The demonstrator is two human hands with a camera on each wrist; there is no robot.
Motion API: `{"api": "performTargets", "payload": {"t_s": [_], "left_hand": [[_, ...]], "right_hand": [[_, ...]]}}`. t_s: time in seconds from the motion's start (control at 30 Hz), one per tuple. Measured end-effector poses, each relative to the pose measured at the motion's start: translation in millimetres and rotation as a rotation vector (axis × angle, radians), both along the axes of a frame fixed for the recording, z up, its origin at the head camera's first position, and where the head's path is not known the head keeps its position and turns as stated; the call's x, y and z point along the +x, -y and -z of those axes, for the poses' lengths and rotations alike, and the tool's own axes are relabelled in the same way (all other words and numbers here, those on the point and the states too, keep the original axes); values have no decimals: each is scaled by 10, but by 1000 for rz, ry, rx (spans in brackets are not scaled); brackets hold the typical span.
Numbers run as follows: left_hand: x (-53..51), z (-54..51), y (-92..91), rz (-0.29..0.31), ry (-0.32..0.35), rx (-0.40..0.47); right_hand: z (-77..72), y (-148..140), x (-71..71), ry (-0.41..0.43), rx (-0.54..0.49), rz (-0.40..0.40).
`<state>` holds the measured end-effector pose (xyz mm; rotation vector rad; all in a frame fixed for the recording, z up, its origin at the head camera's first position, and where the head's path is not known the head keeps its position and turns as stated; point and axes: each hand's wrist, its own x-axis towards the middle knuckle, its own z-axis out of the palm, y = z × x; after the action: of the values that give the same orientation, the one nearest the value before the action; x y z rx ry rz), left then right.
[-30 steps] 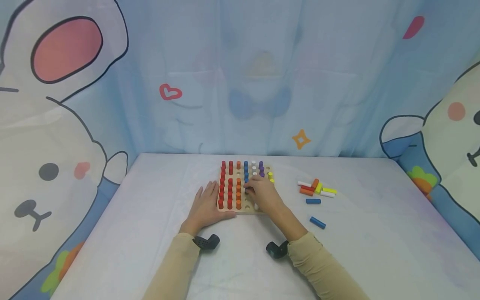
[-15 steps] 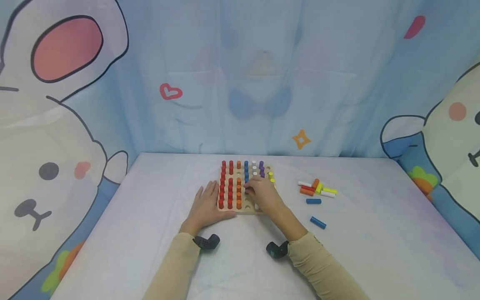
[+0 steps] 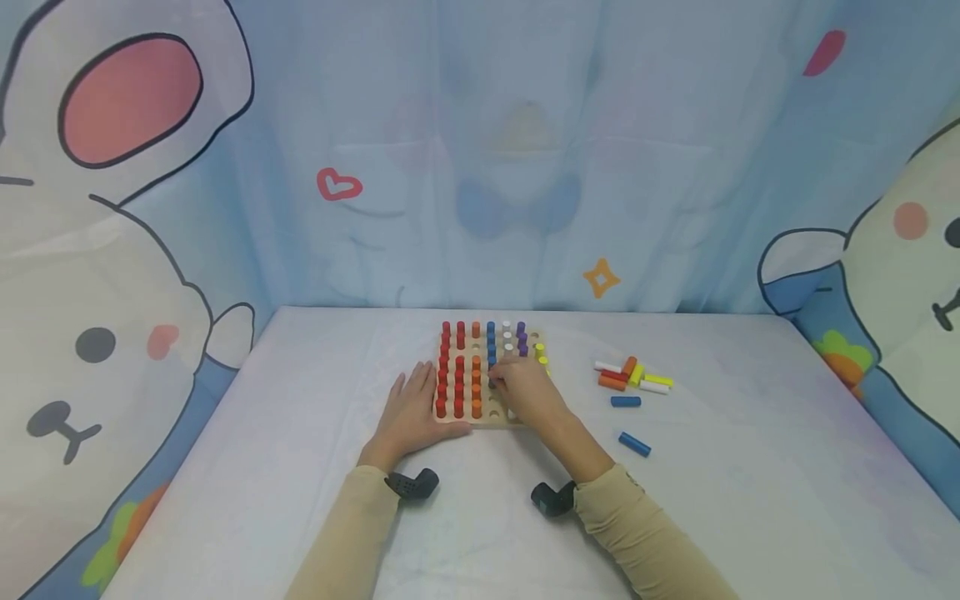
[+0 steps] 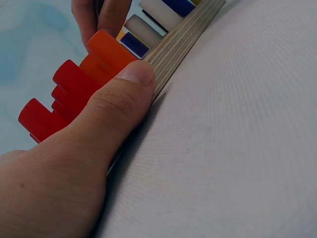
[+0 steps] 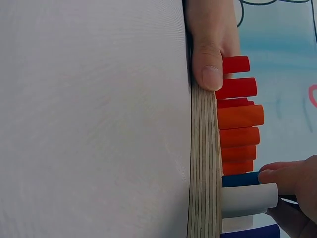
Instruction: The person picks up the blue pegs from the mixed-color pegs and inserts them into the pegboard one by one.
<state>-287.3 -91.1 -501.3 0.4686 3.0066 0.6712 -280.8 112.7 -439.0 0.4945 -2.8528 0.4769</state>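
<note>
A wooden pegboard (image 3: 486, 425) stands on the table, bearing upright rows of red, orange, blue, white, purple and yellow pegs. My left hand (image 3: 408, 412) lies against its left side with straight fingers, the thumb resting along the near edge, as the left wrist view also shows by the thumb (image 4: 114, 99). Over the board's right half, my right hand (image 3: 531, 390) pinches a blue peg (image 5: 240, 179) that stands in the blue row. A white peg (image 5: 250, 199) stands nearer the right wrist camera. The right hand hides part of the white, purple and yellow rows in the head view.
Right of the board lies a loose pile of pegs, among them a yellow peg (image 3: 658, 381) and an orange peg (image 3: 612, 382). Two blue pegs lie apart, one blue peg (image 3: 626, 402) below the pile and another blue peg (image 3: 634, 444) nearer me. A printed curtain (image 3: 390, 233) hangs behind the table.
Almost nothing moves. The right hand's fingers stay on the blue peg with a very slight shift, and the left hand keeps its place at the board.
</note>
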Motion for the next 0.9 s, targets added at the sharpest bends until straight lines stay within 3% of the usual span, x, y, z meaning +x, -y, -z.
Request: {"api": "performTargets", "payload": {"t_s": [0.4, 0.9], "left_hand": [[21, -3, -4, -4, 1, 20], [6, -4, -13, -4, -5, 14]], "right_hand": [[-99, -81, 56, 34, -11, 39], [-338, -387, 141, 13, 28, 244]]}}
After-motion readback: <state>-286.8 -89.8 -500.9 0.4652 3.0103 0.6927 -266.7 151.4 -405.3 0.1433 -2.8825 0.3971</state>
